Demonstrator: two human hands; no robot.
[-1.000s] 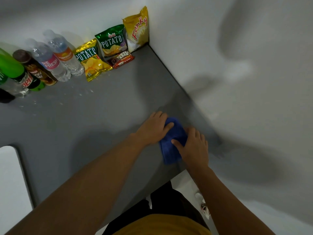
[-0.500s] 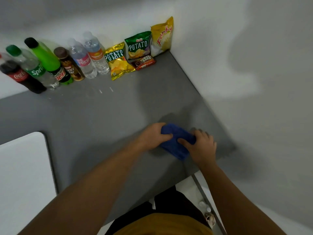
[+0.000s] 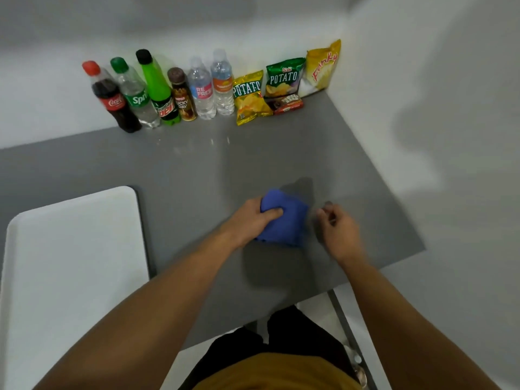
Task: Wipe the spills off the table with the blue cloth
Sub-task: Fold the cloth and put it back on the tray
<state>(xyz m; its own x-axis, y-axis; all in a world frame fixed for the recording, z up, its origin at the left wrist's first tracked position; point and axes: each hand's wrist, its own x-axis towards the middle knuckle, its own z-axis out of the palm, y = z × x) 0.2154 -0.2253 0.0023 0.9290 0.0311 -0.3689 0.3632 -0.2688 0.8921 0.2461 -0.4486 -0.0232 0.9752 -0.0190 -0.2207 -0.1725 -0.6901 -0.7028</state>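
Note:
A bunched blue cloth (image 3: 285, 220) sits on the grey table (image 3: 197, 175) right of centre. My left hand (image 3: 250, 219) grips its left side, thumb pressed over the top. My right hand (image 3: 337, 229) hovers just right of the cloth, apart from it, fingers loosely curled with nothing in them. Small wet droplets (image 3: 197, 144) glisten on the table in front of the bottles.
Along the back wall stand several drink bottles (image 3: 157, 91) and snack bags (image 3: 278, 83). A white tray (image 3: 73, 249) lies at the near left. The table's right edge (image 3: 394, 198) and near edge are close to my hands.
My right hand has let go of the cloth and moved a little to the right. My left hand has bunched the cloth up. The view has shifted, showing more bottles and the tray.

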